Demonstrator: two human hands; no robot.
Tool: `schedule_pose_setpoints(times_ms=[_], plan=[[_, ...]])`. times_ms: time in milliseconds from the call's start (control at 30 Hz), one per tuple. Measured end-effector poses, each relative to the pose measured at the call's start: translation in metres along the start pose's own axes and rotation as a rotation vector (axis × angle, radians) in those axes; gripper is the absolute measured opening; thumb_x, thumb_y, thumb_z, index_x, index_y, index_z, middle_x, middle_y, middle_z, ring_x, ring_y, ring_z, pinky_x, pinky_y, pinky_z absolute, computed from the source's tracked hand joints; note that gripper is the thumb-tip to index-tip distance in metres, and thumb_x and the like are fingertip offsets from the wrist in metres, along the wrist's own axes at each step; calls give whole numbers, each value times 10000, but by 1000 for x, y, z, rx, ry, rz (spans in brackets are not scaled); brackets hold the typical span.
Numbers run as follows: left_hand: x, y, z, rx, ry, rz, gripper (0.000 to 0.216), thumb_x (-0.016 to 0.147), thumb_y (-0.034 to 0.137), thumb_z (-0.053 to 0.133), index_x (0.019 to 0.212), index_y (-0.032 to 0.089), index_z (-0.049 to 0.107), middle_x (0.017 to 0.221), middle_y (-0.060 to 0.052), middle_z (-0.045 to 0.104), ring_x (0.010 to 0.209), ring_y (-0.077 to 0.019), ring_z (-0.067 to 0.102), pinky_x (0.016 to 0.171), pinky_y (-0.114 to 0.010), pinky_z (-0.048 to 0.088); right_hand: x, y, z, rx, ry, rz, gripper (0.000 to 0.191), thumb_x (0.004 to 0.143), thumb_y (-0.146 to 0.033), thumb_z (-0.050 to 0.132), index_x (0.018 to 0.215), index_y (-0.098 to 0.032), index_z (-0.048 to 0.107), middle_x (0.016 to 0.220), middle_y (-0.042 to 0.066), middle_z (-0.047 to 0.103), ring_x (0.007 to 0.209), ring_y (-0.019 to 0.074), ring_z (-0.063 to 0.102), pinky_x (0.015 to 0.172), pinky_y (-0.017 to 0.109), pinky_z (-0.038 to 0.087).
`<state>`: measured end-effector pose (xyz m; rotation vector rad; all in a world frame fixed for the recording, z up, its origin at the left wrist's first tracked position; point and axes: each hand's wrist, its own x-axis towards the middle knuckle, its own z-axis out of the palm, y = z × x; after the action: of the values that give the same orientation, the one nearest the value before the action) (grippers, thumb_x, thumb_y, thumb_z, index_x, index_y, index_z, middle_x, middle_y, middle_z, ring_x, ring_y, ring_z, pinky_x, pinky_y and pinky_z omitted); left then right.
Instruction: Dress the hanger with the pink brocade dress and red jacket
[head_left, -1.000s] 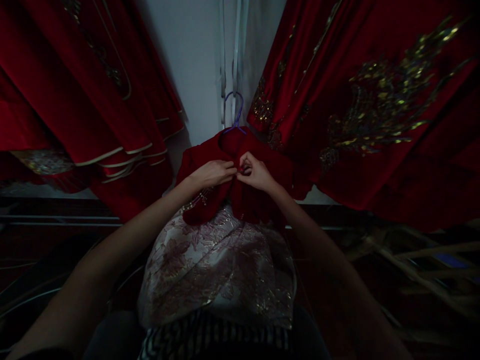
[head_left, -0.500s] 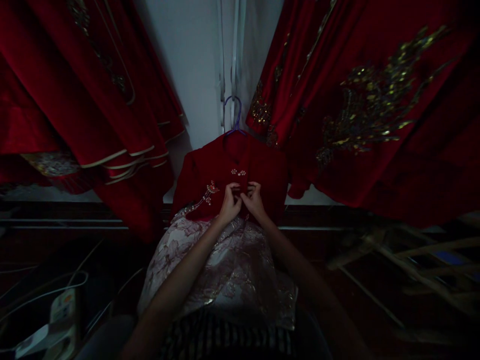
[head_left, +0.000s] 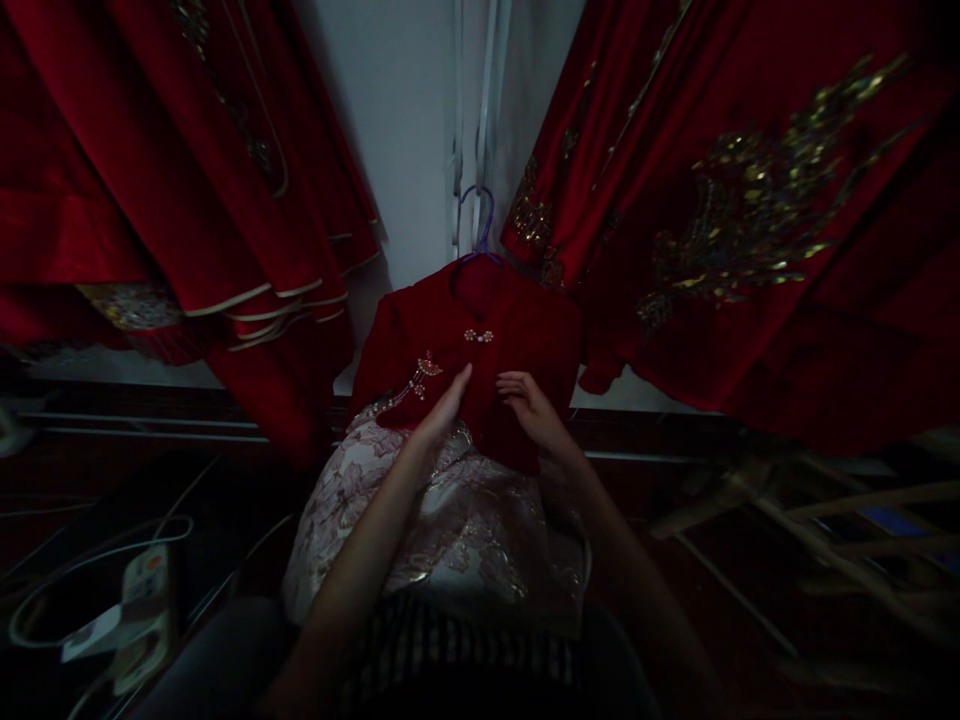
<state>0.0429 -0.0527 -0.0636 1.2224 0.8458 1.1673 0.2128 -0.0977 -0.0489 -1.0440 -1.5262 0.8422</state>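
Red velvet jacket (head_left: 525, 330) hangs between crowding gowns (head_left: 750, 220); left hand (head_left: 448, 402) flat, right hand (head_left: 529, 405) loosely curled, both grips on its front, clasping nothing.

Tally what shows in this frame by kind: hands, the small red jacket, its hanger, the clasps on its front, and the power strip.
Hands: 2, left hand and right hand, both flat on the jacket front
Small red jacket: 1
Purple hanger: 1
Front clasp: 1
Beaded brooch: 1
Power strip: 1
Total: 7
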Motion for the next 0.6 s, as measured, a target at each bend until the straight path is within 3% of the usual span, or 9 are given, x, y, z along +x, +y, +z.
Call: schedule_pose_setpoints(times_ms=[67, 133, 267, 367, 467, 600], plan=[[-11, -1, -4, 39, -14, -24, 392, 677, 501, 723, 912, 192, 669, 981, -80, 713, 965, -228, 645, 873, -345, 500, -9, -5, 5, -87, 55, -38, 280, 777, -189, 478, 1048, -226, 540, 1026, 64, 630, 895, 151, 606, 812, 325, 504], [-21, -2, -9, 44, -12, 5, 387, 618, 417, 778, 893, 179, 645, 934, -61, 710, 879, -193, 652, 828, -319, 511, -14, -9, 15, -119, 52, -13, 244, 805, -201, 473, 1039, -225, 539, 961, 51, 631, 827, 147, 610, 731, 301, 517], [-32, 2, -18, -26, 164, 73, 427, 616, 352, 774, 965, 181, 597, 896, -18, 680, 818, -137, 641, 777, -266, 510, -11, -15, 47, -117, 23, 28, 282, 802, -314, 571, 1064, -221, 524, 958, 52, 611, 769, 142, 605, 622, 259, 519], [-35, 7, -26, -137, 177, 60, 424, 667, 388, 738, 1014, 194, 593, 966, -29, 671, 875, -138, 645, 801, -277, 520, 2, -15, 70, -83, 77, 16, 368, 793, -404, 607, 1088, -205, 513, 980, 65, 596, 752, 136, 604, 623, 260, 525], [-32, 9, -34, -229, 188, 28, 398, 677, 459, 718, 933, 172, 617, 963, -44, 679, 868, -145, 654, 817, -302, 532, 16, -8, 84, -53, 135, 6, 371, 788, -450, 613, 1038, -191, 524, 922, 56, 604, 736, 133, 599, 638, 261, 524], [-17, 8, -46, -97, 193, -4, 436, 604, 498, 755, 842, 147, 653, 789, -35, 689, 708, -140, 645, 755, -314, 540, 34, 6, 91, -42, 194, 9, 322, 774, -433, 624, 962, -188, 530, 851, 41, 616, 717, 133, 596, 650, 264, 514]])
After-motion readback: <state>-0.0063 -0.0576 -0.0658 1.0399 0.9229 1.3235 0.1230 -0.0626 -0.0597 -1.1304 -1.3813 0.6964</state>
